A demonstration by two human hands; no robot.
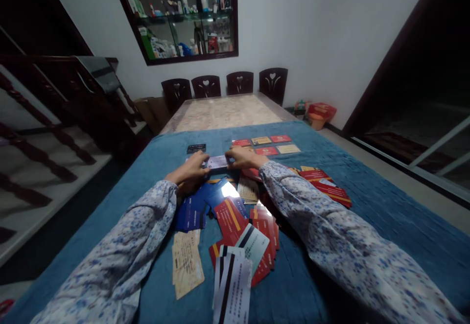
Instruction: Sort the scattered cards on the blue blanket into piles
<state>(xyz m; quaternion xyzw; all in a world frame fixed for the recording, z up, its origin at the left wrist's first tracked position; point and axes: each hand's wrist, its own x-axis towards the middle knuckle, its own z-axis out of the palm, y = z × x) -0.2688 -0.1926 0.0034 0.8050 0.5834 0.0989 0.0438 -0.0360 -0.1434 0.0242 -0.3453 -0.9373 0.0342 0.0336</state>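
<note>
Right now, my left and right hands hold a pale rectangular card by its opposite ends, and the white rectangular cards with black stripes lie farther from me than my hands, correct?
Not quite: the head view shows the white black-striped cards nearer to you than your hands. Your left hand and right hand do hold the pale card by opposite ends.

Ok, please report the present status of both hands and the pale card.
Left hand, right hand holding pale card by opposite ends. Nothing covers its middle. Blue cards nearby.

Open cloth [157, 160] leftward, cards [230, 219] between sleeves [125, 245]
</note>
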